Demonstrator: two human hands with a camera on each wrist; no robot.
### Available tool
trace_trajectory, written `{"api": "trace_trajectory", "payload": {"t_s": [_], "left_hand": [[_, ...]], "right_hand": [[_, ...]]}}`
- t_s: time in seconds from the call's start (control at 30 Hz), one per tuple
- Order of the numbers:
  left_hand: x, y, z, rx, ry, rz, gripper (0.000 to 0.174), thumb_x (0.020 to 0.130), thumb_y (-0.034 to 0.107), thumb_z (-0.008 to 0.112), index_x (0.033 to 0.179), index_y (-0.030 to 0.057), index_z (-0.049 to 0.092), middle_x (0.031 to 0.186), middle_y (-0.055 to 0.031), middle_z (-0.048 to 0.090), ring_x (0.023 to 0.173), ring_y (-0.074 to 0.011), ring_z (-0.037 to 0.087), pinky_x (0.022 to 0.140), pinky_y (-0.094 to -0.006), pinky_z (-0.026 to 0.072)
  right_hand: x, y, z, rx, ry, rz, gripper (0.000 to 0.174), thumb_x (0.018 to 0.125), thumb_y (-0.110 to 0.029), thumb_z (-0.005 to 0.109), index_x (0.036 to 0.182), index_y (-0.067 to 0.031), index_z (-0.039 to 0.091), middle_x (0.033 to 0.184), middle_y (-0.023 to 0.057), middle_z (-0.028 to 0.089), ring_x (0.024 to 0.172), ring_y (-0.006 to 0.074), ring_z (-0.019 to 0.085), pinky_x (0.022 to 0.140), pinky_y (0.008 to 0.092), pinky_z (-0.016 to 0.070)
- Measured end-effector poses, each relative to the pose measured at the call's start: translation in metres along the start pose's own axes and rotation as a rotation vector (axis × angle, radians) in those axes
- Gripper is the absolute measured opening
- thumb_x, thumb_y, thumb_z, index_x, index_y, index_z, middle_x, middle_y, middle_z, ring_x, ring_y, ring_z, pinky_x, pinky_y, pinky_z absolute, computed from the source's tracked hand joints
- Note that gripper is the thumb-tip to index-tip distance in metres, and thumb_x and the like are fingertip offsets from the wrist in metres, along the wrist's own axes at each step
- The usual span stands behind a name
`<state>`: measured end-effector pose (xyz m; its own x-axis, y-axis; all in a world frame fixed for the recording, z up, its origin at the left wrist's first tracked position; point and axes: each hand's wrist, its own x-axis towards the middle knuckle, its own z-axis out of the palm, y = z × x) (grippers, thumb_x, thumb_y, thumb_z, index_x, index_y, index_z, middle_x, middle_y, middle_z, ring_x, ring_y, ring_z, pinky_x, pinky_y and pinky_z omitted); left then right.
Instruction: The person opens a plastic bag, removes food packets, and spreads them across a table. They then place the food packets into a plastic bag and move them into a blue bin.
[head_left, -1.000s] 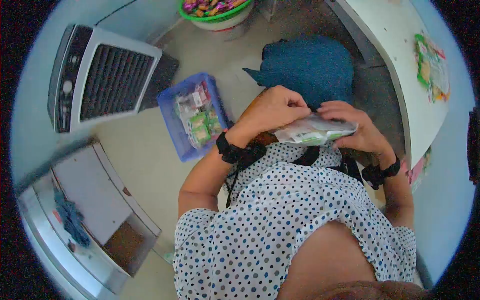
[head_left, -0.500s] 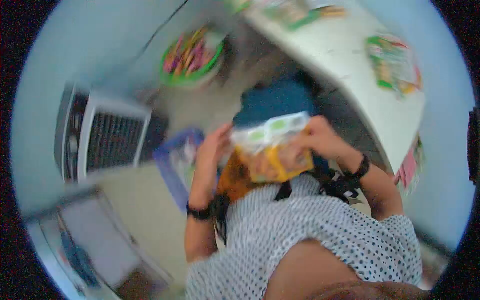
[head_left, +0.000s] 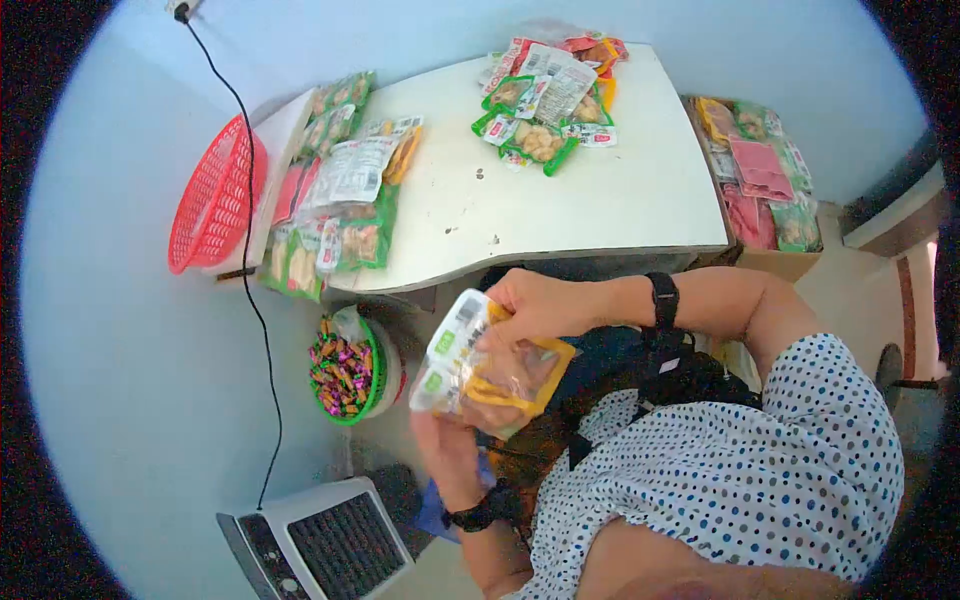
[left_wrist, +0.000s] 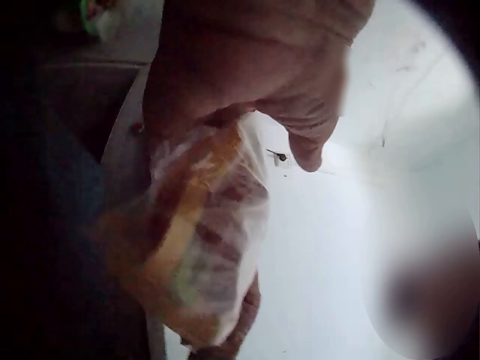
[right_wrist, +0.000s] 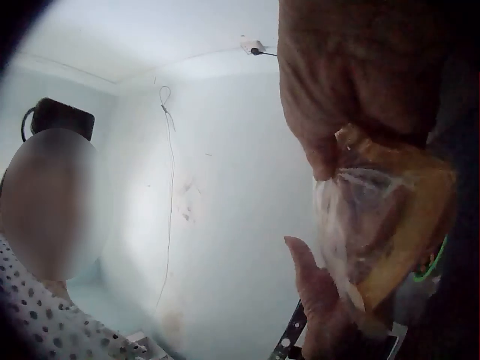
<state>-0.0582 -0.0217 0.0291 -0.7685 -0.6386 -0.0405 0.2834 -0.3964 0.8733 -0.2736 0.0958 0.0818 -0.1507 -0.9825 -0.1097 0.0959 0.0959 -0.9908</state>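
Observation:
A clear food packet with yellow edging and a white top strip (head_left: 515,385) is held tilted in front of the body. My right hand (head_left: 545,305) pinches its upper edge, thumb on the near face, as the right wrist view also shows. At its lower left end, my left hand (head_left: 447,455) supports it from behind. In the left wrist view the left thumb (left_wrist: 306,150) stands off the packet (left_wrist: 210,225), while the left fingers go behind it and are hidden. Pale brown pieces show through the plastic.
A white desk (head_left: 600,200) bears a pile of similar packets (head_left: 540,140) and another group (head_left: 350,175) beside a red basket (head_left: 215,195). A carton of packets (head_left: 765,260) stands right. On the left are a green-rimmed tub of wrapped sweets (head_left: 340,380), an air cooler (head_left: 350,535) and a hanging cable (head_left: 262,330).
The head view has swung right and up, bringing the desk into the middle. The packet, first seen nearly edge-on, now faces the head camera; the right hand has shifted to its upper edge.

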Motion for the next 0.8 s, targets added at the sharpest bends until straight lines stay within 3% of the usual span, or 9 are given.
{"api": "trace_trajectory", "payload": {"t_s": [0.1,0.17,0.27,0.3,0.43,0.53,0.63,0.73,0.8], "left_hand": [[0.014,0.003,0.022,-0.099,-0.054,-0.059,0.059,0.090,0.035,0.059,0.133,-0.0001,0.038,0.132,-0.0130,0.049,0.120,-0.0243,0.050,0.100,-0.0401,0.0421],[0.019,0.011,0.032,-0.186,-0.062,-0.151,0.055,0.087,0.020,0.065,0.132,0.0007,0.038,0.129,-0.0111,0.051,0.116,-0.0225,0.053,0.097,-0.0390,0.0461],[0.028,0.019,0.051,-0.045,-0.119,-0.203,0.046,0.092,0.029,0.057,0.129,0.0043,0.044,0.123,-0.0083,0.054,0.107,-0.0203,0.056,0.089,-0.0392,0.0482],[0.030,0.020,0.045,-0.110,-0.106,-0.270,0.054,0.088,0.017,0.064,0.132,0.0004,0.039,0.127,-0.0098,0.053,0.113,-0.0216,0.055,0.095,-0.0387,0.0472],[0.044,0.029,0.051,-0.051,-0.118,-0.316,0.052,0.086,0.012,0.065,0.131,0.0003,0.041,0.126,-0.0095,0.053,0.111,-0.0209,0.057,0.094,-0.0370,0.0471],[0.054,0.036,0.060,-0.025,-0.116,-0.320,0.049,0.086,0.008,0.064,0.129,0.0002,0.044,0.125,-0.0088,0.055,0.110,-0.0200,0.057,0.094,-0.0352,0.0469],[0.068,0.046,0.055,-0.039,-0.098,-0.332,0.045,0.086,0.008,0.063,0.127,0.0000,0.046,0.122,-0.0084,0.057,0.109,-0.0191,0.057,0.093,-0.0336,0.0469],[0.080,0.055,0.060,-0.049,-0.100,-0.336,0.042,0.087,0.010,0.062,0.125,-0.0003,0.048,0.120,-0.0083,0.058,0.108,-0.0184,0.058,0.093,-0.0327,0.0470],[0.091,0.065,0.062,-0.054,-0.117,-0.312,0.042,0.088,0.013,0.061,0.125,-0.0003,0.049,0.120,-0.0081,0.058,0.107,-0.0183,0.058,0.092,-0.0330,0.0473]], "right_hand": [[0.011,0.004,-0.009,0.080,0.115,-0.037,0.024,0.086,-0.011,0.065,0.105,0.0032,0.063,0.094,0.0031,0.068,0.081,0.0058,0.060,0.073,0.0246,0.0506],[0.013,0.002,-0.010,0.129,0.207,-0.085,0.023,0.083,-0.017,0.067,0.095,0.0024,0.066,0.084,0.0029,0.067,0.073,0.0066,0.057,0.066,0.0260,0.0497],[0.016,-0.003,-0.019,0.061,0.315,-0.058,0.023,0.082,-0.018,0.068,0.093,0.0020,0.067,0.083,0.0030,0.067,0.072,0.0071,0.057,0.065,0.0266,0.0493],[0.019,-0.002,-0.022,0.000,0.326,-0.025,0.023,0.084,-0.015,0.067,0.098,0.0027,0.065,0.088,0.0035,0.067,0.076,0.0067,0.058,0.068,0.0257,0.0498],[0.017,-0.016,-0.028,0.039,0.372,0.002,0.023,0.084,-0.013,0.067,0.100,0.0031,0.065,0.091,0.0034,0.067,0.081,0.0065,0.058,0.070,0.0251,0.0501],[0.021,-0.013,-0.042,-0.023,0.402,-0.002,0.023,0.085,-0.016,0.067,0.097,0.0025,0.066,0.084,0.0041,0.067,0.077,0.0064,0.057,0.067,0.0256,0.0503],[0.016,-0.057,-0.044,-0.367,0.538,0.089,0.033,0.081,-0.030,0.069,0.090,0.0019,0.067,0.071,0.0087,0.064,0.064,0.0109,0.057,0.056,0.0292,0.0475],[0.015,-0.048,-0.052,-0.004,0.511,0.059,0.038,0.085,-0.030,0.066,0.103,0.0039,0.061,0.077,0.0121,0.064,0.062,0.0146,0.060,0.053,0.0292,0.0495],[0.008,-0.051,-0.059,-0.039,0.553,0.031,0.041,0.087,-0.027,0.063,0.113,0.0032,0.054,0.084,0.0120,0.064,0.065,0.0140,0.062,0.053,0.0254,0.0500]]}}
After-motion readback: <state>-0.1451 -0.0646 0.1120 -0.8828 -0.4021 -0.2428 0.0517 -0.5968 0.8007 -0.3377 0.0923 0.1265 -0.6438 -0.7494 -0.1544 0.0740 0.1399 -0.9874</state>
